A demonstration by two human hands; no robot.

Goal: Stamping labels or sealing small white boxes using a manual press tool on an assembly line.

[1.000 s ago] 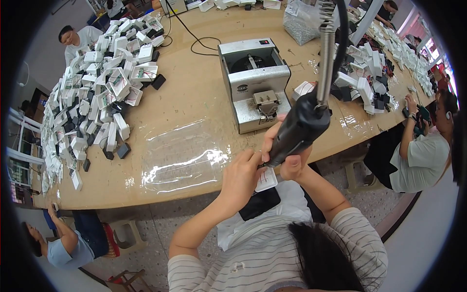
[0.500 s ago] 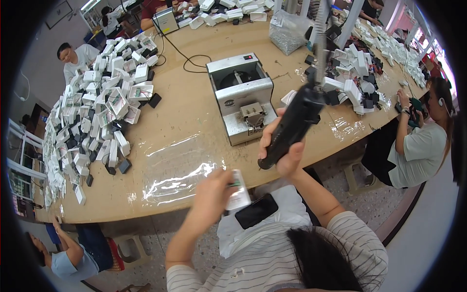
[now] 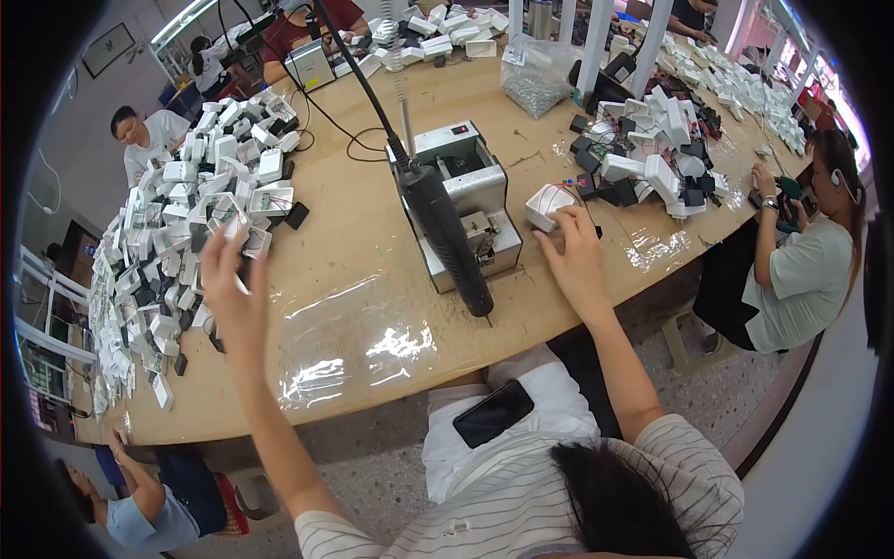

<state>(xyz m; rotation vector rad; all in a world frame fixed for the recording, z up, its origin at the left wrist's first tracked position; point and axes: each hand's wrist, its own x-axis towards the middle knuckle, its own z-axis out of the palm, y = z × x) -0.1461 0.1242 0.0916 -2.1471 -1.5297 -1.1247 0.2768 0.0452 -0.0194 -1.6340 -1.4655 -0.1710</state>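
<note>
My left hand (image 3: 235, 289) is raised at the edge of the big heap of white plastic housings (image 3: 177, 200), its thumb and fingers spread apart. A white housing piece (image 3: 226, 212) shows just beyond its fingertips; whether they touch it I cannot tell. My right hand (image 3: 579, 261) reaches over the table with thumb and fingers apart, fingertips at the near edge of a white housing (image 3: 548, 205) with thin wires. Between the hands a black electric screwdriver (image 3: 445, 238) hangs bit-down from a coil spring and cable, in front of a metal tabletop machine (image 3: 466, 186).
A second pile of white housings and black parts (image 3: 661, 158) lies on the right. Behind it are a clear bag of screws (image 3: 538, 74) and white posts (image 3: 596, 47). A black phone (image 3: 494, 414) rests on my lap. Co-workers (image 3: 801, 252) sit around the table.
My right hand has let go of the screwdriver, which now hangs free, and moved to the wired housing. My left hand has gone from near my lap, with a white housing, to the left heap.
</note>
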